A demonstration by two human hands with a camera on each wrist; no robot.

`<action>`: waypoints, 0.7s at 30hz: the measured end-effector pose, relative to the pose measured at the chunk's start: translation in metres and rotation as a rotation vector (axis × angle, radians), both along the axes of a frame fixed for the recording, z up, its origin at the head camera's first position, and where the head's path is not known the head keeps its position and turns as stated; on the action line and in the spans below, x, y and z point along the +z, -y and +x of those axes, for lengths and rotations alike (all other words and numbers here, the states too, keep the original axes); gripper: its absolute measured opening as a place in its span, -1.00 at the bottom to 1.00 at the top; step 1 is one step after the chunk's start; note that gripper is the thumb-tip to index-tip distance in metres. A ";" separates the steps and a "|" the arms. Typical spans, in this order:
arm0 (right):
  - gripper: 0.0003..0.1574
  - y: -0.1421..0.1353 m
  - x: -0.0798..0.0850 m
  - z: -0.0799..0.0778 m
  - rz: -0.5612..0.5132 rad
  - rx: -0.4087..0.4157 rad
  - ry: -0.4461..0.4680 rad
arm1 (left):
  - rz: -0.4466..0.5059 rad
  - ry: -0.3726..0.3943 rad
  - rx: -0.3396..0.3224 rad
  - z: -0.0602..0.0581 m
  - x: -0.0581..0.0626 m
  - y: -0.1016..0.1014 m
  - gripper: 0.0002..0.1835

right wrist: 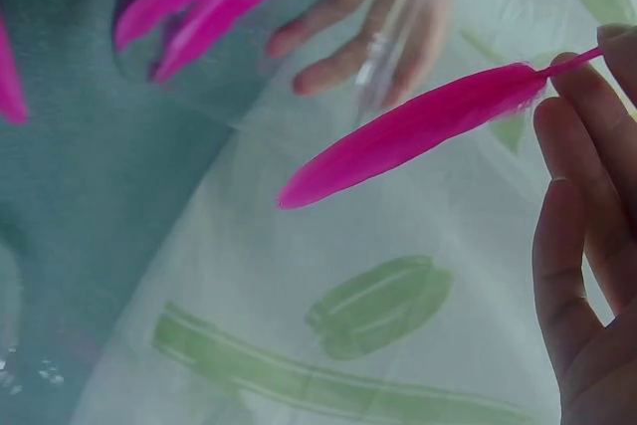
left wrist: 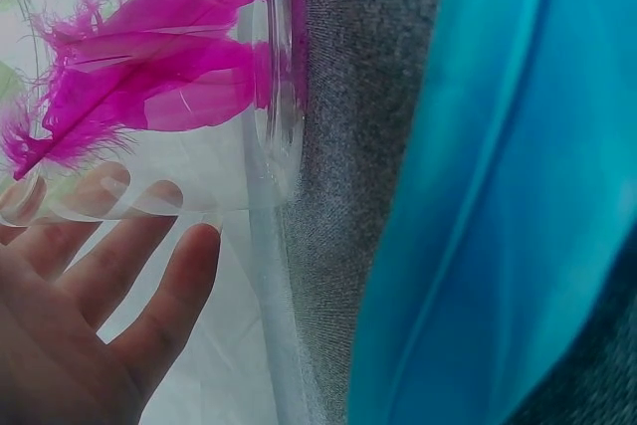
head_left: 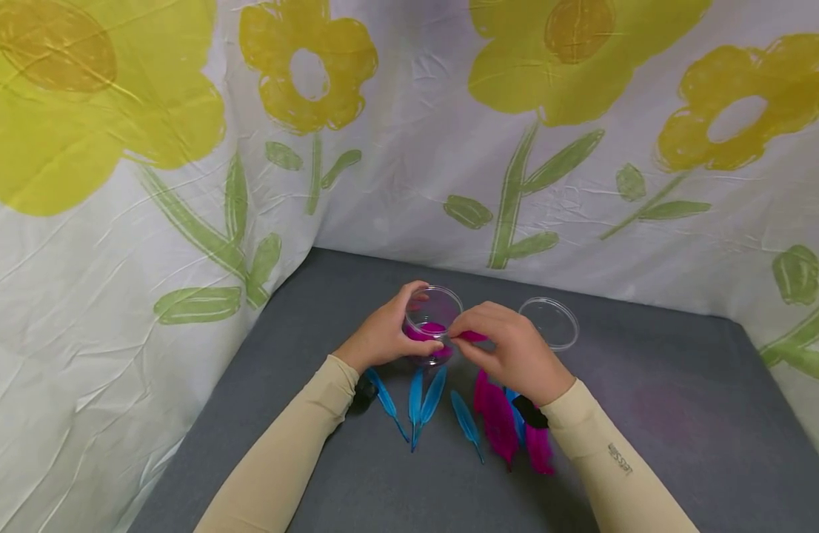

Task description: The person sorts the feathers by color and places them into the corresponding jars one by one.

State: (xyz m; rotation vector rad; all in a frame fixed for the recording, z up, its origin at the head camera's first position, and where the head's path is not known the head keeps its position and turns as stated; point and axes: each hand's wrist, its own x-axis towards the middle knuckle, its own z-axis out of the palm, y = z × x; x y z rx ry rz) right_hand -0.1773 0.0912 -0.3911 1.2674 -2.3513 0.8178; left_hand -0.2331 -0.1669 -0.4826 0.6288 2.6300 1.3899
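My left hand point(head_left: 381, 334) grips a clear round plastic jar point(head_left: 443, 302) from its left side, thumb across the near side. Inside the jar lie several magenta feathers point(left wrist: 149, 72), seen through the wall in the left wrist view. Close by the jar's rim on its right, my right hand point(head_left: 512, 348) pinches the thin quill of one magenta feather point(right wrist: 408, 141) between thumb and forefinger. The feather's vane points away from the fingertips, outside the jar. In the right wrist view, the other fingers are loosely bent.
Several blue feathers point(head_left: 465, 422) lie on the grey tabletop point(head_left: 383, 488) in front of the jar. Nearer the right forearm is a cluster of magenta feathers point(head_left: 499, 422) with some blue. A clear round lid point(head_left: 574, 326) lies behind the right hand. Flower-patterned cloth point(head_left: 396, 207) surrounds the table.
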 end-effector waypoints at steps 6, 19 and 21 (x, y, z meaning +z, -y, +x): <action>-0.70 0.009 0.011 -0.006 -0.025 0.035 -0.036 | 0.008 0.018 -0.013 0.000 0.002 0.000 0.14; -0.76 0.033 0.018 -0.015 -0.040 0.059 0.016 | -0.019 -0.004 -0.005 -0.002 -0.003 0.002 0.16; -0.76 0.035 0.017 -0.016 -0.041 0.062 0.018 | -0.019 -0.009 -0.012 -0.002 -0.003 0.001 0.16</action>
